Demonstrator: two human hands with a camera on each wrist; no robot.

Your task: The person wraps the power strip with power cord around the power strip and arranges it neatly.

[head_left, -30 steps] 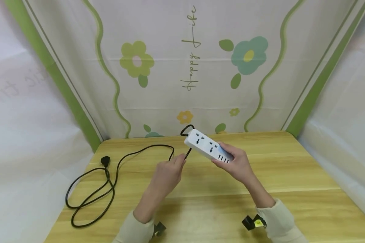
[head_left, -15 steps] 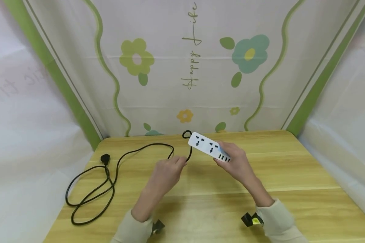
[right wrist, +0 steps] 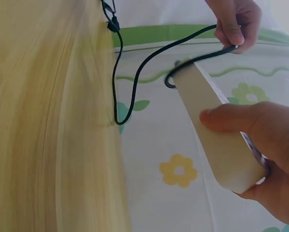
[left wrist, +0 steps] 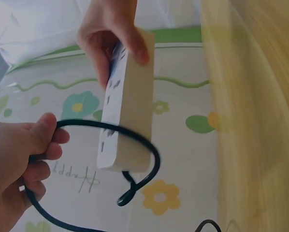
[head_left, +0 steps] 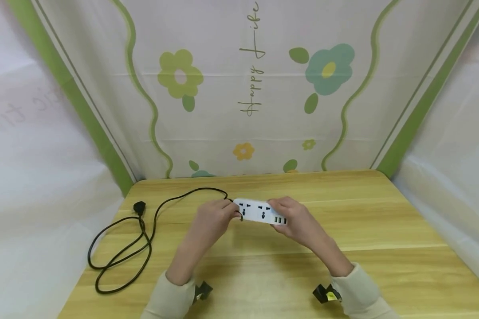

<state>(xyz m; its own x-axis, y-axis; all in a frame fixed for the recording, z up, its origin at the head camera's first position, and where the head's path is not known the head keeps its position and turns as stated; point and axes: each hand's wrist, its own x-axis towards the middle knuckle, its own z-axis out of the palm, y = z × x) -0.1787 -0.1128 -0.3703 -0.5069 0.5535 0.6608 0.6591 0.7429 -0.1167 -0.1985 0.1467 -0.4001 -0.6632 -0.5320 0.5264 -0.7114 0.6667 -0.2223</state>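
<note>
Facing “Happy Life” (head_left: pixel 256 53), right hand (head_left: pixel 297 220) grips power strip (head_left: pixel 254 212).

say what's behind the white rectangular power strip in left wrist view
Behind the power strip is white flower-printed fabric, with a green wavy line on either side; whatever's directly behind is covered.

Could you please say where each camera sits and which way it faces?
Head: on the head, facing forward and down at the table, strip and cord; left grip, right grip and both sleeves show.
Left wrist: worn there, looking past the left grip towards the strip; the right grip shows at the top.
Right wrist: worn there, looking along the strip; the right grip shows close, the left grip at the top.
Both wrist views share strip, cord and cloth.
</note>
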